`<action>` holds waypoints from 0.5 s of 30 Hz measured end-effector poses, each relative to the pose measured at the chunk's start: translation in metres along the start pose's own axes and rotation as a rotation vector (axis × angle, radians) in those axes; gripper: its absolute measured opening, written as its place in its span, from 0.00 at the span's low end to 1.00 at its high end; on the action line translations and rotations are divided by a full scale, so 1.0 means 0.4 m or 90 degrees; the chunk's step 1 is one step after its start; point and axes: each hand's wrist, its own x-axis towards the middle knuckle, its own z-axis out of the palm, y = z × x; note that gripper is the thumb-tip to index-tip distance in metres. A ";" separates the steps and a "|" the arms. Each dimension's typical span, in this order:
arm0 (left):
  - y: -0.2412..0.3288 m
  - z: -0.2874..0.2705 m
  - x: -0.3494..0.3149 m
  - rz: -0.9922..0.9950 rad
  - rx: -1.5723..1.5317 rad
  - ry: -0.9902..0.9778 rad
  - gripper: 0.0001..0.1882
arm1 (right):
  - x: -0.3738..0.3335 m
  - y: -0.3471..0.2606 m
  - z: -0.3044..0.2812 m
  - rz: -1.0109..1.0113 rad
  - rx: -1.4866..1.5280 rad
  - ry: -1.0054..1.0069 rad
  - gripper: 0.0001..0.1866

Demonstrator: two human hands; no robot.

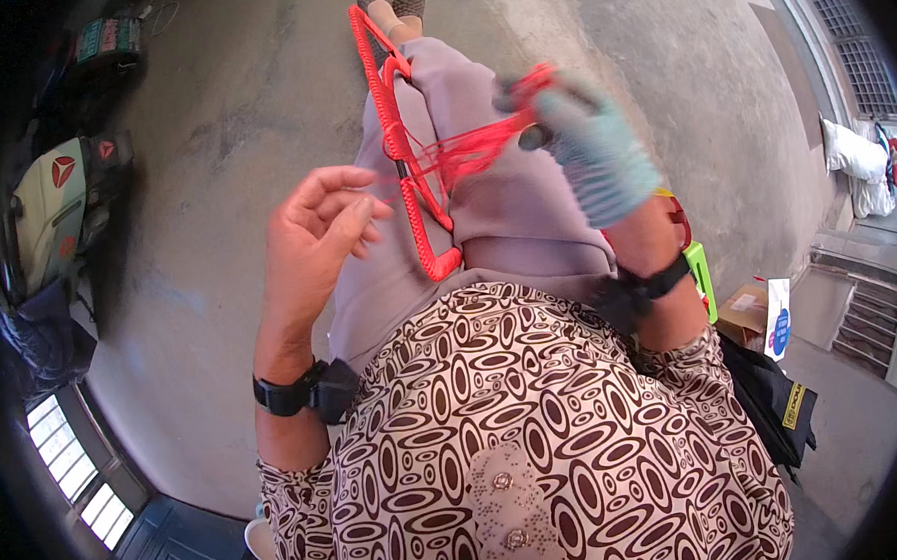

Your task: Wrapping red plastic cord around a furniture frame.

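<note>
Landmark: the red cord-wrapped frame (pixel 393 132), lying lengthwise on the lilac trousers (pixel 526 217). The lap presumably steadies it, leaving both hands free.

Left of frame: bare left hand (pixel 324 225), near it, fingers loosely curled, thumb turned toward them. Cannot tell whether this grip pinches a fine strand. Position suggests readiness to guide cord.

Right of frame: red strands (pixel 478 149) run from it to the gloved right hand (pixel 585 144), whose grip is closed around their bunched end. Held away from the frame, probably to keep them stretched. Glove likely protects against rubbing; motion blur hides finger detail.

Surroundings: far left of frame, a pale-bodied vehicle (pixel 48 222). Right of frame, toward the wearer, a green item (pixel 702 274) partly behind the right forearm, cardboard box (pixel 743 312), black bag (pixel 764 391). Obstruction: the glove covers part of the bunch; loose strands could snag.
</note>
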 end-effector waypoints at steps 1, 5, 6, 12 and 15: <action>0.023 0.007 -0.015 0.017 -0.082 -0.062 0.34 | -0.022 -0.025 0.017 -0.102 0.240 -0.025 0.34; 0.060 0.082 -0.004 0.083 -0.581 -0.328 0.35 | -0.145 -0.130 0.022 -0.226 0.505 -0.369 0.12; 0.075 0.088 -0.003 0.083 -0.695 -0.264 0.35 | -0.139 -0.162 0.007 -0.223 0.452 -0.555 0.10; 0.042 -0.042 -0.047 0.179 -0.961 -0.215 0.28 | -0.115 -0.013 -0.060 -0.118 0.549 -0.412 0.11; 0.031 -0.074 -0.130 0.118 -0.762 -0.099 0.24 | -0.041 0.052 0.053 0.178 0.092 -0.046 0.13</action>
